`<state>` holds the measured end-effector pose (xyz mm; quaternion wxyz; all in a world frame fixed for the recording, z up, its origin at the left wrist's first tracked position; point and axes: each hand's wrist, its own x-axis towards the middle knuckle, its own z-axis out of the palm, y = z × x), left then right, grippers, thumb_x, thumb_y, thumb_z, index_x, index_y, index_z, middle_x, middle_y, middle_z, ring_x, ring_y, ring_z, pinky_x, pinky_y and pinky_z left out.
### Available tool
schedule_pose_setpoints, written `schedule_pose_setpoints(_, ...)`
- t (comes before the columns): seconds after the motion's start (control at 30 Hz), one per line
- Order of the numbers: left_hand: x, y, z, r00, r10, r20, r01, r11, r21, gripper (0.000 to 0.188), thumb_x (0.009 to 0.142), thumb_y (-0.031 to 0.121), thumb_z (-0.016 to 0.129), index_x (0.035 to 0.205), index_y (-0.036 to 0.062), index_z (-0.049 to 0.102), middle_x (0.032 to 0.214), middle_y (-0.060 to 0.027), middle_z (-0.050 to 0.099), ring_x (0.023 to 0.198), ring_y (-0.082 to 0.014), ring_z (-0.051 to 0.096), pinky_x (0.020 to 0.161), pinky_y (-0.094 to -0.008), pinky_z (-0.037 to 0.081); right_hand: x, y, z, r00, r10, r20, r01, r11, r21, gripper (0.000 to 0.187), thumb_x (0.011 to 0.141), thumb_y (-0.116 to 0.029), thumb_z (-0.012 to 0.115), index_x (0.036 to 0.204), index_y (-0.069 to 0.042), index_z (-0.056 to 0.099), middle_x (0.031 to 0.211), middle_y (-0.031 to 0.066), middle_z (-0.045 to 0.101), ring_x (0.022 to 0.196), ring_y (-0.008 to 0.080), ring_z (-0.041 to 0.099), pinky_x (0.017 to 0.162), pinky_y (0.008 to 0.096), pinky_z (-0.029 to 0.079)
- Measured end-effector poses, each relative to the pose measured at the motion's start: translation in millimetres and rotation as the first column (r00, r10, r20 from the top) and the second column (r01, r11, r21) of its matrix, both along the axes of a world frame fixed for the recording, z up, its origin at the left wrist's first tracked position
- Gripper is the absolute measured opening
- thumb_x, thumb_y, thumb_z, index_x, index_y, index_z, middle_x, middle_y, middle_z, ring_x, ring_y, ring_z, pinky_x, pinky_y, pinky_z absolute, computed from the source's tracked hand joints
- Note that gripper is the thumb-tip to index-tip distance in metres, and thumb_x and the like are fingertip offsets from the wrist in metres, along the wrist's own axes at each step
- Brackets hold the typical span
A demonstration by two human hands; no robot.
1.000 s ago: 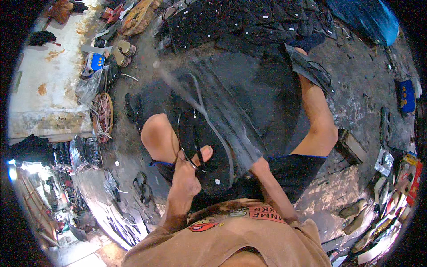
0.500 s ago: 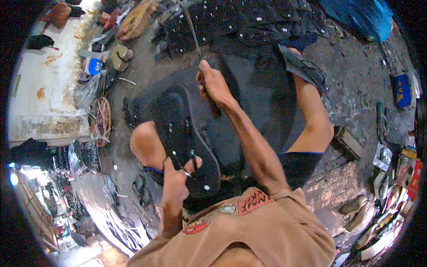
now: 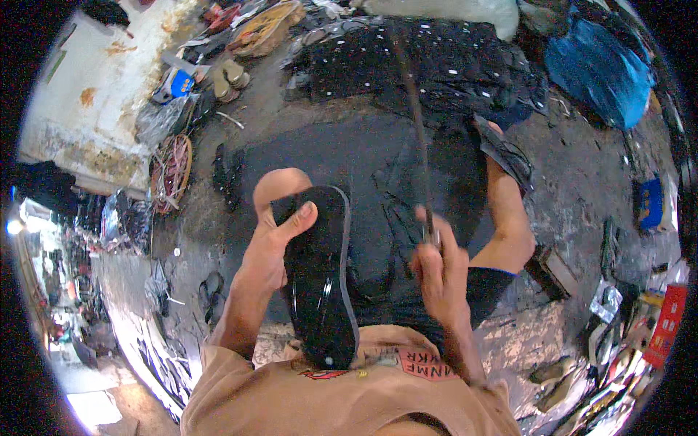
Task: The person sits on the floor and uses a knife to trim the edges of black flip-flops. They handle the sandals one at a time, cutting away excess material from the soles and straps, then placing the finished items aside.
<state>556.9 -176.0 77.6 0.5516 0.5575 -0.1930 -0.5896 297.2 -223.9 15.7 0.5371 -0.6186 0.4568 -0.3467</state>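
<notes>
My left hand (image 3: 263, 251) grips a black sandal sole (image 3: 318, 269) near its far end, thumb lying on top. The fingers underneath are hidden. Glossy streaks run along the sole, and a small pale dot marks its near end, which lies against my shirt. Closed around a long, thin knife (image 3: 416, 120), my right hand (image 3: 443, 272) is to the right of the sole and apart from it. The blade points away from me, slightly left. A dark sheet (image 3: 298, 156) spreads on the floor beneath, with dark strap-like pieces (image 3: 396, 207) on it.
Rows of black sandals (image 3: 378, 62) with pale marks lie beyond the sheet. A blue plastic bag (image 3: 600, 73) is at far right, a blue box (image 3: 649, 203) nearer. A wooden block (image 3: 556, 272) sits by my right knee. A round basket (image 3: 171, 174) stands left.
The sole has come up from my left thigh toward my chest, and my left hand now grips its far end. My right hand has drawn back toward me with the knife. The view has shifted.
</notes>
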Motion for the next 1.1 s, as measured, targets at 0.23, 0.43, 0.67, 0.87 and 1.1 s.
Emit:
schedule_pose_setpoints(0.23,-13.0,7.6,-1.2,0.993,0.115,0.006,-0.115,0.990,0.076,0.038,0.093,0.025,0.080,0.120,0.0019,0.067,0.102,-0.0073,0.074,0.092,-0.0205,0.073,0.081,-0.0358,0.061,-53.1,122.9,-51.7,0.950,0.236,-0.203,-0.217,0.970,0.112,0.032,0.107,-0.033,0.049,0.107,-0.004,0.061,0.070,0.0210,0.057,0.062,0.0429,0.058,0.061,0.0462,0.046)
schedule_pose_setpoints(0.43,-6.0,1.1,3.1,0.983,-0.118,0.142,0.092,0.979,0.181,0.044,0.091,0.027,0.082,0.124,0.0024,0.065,0.110,-0.0073,0.073,0.098,-0.0194,0.070,0.088,-0.0342,0.056,-41.8,43.9,-55.5,0.897,0.304,-0.322,-0.293,0.953,0.082,0.029,0.102,-0.034,0.059,0.111,-0.007,0.059,0.081,0.0252,0.067,0.078,0.0499,0.066,0.067,0.0548,0.051)
schedule_pose_setpoints(0.67,0.7,-11.1,-2.3,0.869,-0.231,0.437,0.131,0.960,0.246,0.045,0.090,0.029,0.083,0.122,0.0016,0.067,0.106,-0.0060,0.073,0.100,-0.0178,0.069,0.091,-0.0340,0.055,0.1,-85.2,3.9,0.730,0.539,-0.421,-0.613,0.789,-0.054,0.040,0.108,-0.039,0.048,0.125,-0.006,0.063,0.075,0.0239,0.065,0.076,0.0478,0.066,0.069,0.0518,0.048)
schedule_pose_setpoints(0.87,3.9,-32.5,2.1,0.827,-0.485,0.285,0.391,0.860,0.328,0.065,0.090,0.033,0.083,0.138,-0.0007,0.056,0.123,-0.0080,0.069,0.103,-0.0189,0.069,0.088,-0.0334,0.057,44.7,-141.6,9.1,0.596,0.760,-0.259,-0.792,0.609,-0.036,0.053,0.109,-0.048,0.042,0.134,-0.004,0.060,0.095,0.0270,0.070,0.091,0.0478,0.067,0.079,0.0528,0.050)
schedule_pose_setpoints(1.1,-14.6,-31.1,-3.8,0.676,-0.625,0.391,0.564,0.780,0.272,0.060,0.094,0.031,0.079,0.140,0.0016,0.053,0.126,-0.0087,0.064,0.121,-0.0197,0.058,0.106,-0.0372,0.047,33.0,-121.1,-6.4,0.827,0.502,0.253,-0.554,0.802,0.224,0.050,0.102,-0.048,0.062,0.109,0.000,0.073,0.069,-0.0035,0.059,0.055,0.0052,0.048,0.052,0.0269,0.041)
